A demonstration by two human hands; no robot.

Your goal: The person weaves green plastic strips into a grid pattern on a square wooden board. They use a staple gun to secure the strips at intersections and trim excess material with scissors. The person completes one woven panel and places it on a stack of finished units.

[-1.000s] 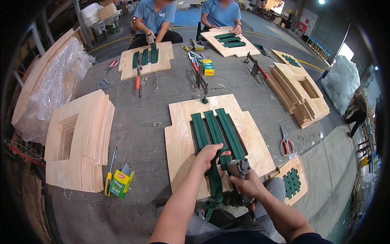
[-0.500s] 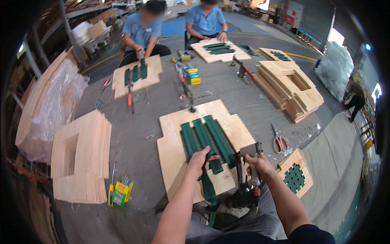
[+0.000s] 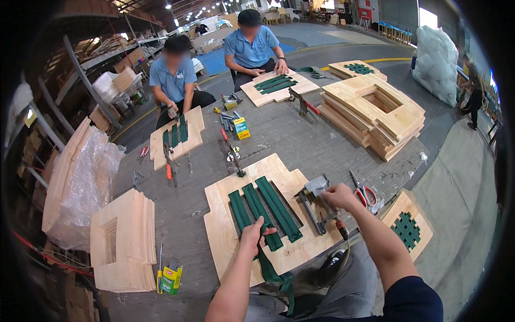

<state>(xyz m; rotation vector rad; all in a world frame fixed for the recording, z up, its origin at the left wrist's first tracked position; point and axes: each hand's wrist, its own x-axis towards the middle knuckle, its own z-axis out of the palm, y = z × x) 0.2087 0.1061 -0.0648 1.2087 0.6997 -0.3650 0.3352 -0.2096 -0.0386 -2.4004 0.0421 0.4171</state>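
Note:
My left hand point(image 3: 254, 236) has its fingers closed on a green webbing strap point(image 3: 266, 264) whose loose end hangs over the near edge of the board. Three green strips point(image 3: 274, 208) lie side by side across the opening of a light plywood panel point(image 3: 228, 189) in front of me. A pneumatic staple gun point(image 3: 317, 187) rests on its side at the panel's right part, its air hose point(image 3: 346, 251) trailing down. On the gun's handle are the curled fingers of my right hand point(image 3: 340, 196); the fingertips are partly hidden.
Red-handled scissors point(image 3: 365, 194) lie right of the panel, near a woven panel point(image 3: 399, 217). Stacks of cut plywood point(image 3: 129, 236) stand left and far right. A clamp point(image 3: 233, 155) meets the panel's far edge. Two co-workers point(image 3: 252, 51) handle similar panels across the table.
The staple gun has gone from upright in my right hand to lying on the panel, with my hand higher. My left hand keeps the strap. The whole view has shifted.

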